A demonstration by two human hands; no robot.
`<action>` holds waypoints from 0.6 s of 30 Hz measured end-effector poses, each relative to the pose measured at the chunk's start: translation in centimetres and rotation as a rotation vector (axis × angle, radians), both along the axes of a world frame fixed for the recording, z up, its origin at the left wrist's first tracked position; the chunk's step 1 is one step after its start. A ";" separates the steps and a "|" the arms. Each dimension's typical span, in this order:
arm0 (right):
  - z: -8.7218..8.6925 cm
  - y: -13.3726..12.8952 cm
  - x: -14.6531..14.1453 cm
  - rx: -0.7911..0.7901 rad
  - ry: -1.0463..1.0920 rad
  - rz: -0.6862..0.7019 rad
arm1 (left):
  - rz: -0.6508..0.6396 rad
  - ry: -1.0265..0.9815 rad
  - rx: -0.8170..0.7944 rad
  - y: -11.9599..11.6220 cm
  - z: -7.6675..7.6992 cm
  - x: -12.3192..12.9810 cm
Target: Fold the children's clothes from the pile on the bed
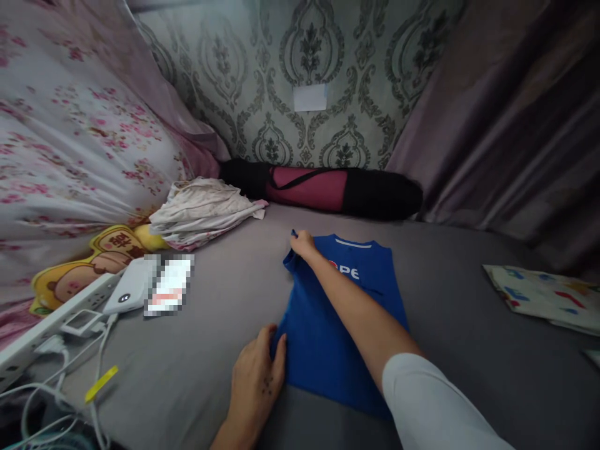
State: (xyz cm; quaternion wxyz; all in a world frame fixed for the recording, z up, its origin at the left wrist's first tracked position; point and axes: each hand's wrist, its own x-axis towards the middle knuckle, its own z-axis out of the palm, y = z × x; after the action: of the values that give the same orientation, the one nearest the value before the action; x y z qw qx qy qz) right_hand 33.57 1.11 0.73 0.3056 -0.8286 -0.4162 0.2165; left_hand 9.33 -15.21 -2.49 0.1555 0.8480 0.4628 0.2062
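Note:
A blue shirt [323,337] with white lettering lies on the grey sheet, its neckline toward the wall and its right side folded under or out of sight. My right hand [304,244] pinches the shirt's upper left corner, where the cloth is bunched. The right forearm in a white sleeve crosses over the shirt and hides part of the print. Near the lower left edge, my left hand [262,369] holds the shirt's side between thumb and fingers.
Crumpled pale cloth [201,212] and a yellow cartoon cushion [89,269] lie at the left. Nearby are a white power bank [134,284], a power strip [60,315] and cables. A long black and maroon bag [309,187] rests along the wall. Folded patterned cloth [548,297] is at the right.

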 end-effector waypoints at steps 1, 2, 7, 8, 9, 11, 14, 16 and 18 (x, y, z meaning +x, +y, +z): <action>0.3 -0.5 0.7 0.022 0.077 -0.022 | -0.006 0.012 -0.003 0.0 0.0 -0.1; 0.7 -1.2 1.5 0.048 0.157 -0.042 | -0.013 0.023 -0.013 0.1 0.1 -0.1; 1.9 -5.3 4.9 0.193 0.453 -0.130 | -0.077 0.001 -0.083 -0.6 1.1 -0.1; 1.9 -6.1 5.5 0.219 0.497 -0.147 | -0.092 -0.021 -0.069 -1.0 1.2 0.1; 1.9 -6.9 6.0 0.242 0.538 -0.164 | -0.110 -0.048 -0.043 -1.4 1.3 0.3; 1.6 -8.1 7.0 0.278 0.609 -0.197 | -0.163 -0.110 0.041 -2.2 1.3 0.8; 1.1 -9.6 8.1 0.312 0.678 -0.252 | -0.272 -0.175 0.195 -3.4 0.9 2.0; 0.9 -10.4 8.7 0.325 0.696 -0.291 | -0.338 -0.166 0.257 -3.9 0.5 2.7; 0.6 -11.2 9.3 0.330 0.693 -0.331 | -0.391 -0.143 0.278 -4.3 0.3 3.3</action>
State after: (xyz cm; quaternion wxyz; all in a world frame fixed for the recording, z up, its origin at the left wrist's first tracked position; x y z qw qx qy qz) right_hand 42.87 -10.05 1.32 0.5870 -0.7023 -0.1790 0.3608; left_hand 12.66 -19.54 -2.22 0.1067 0.9179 0.2450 0.2933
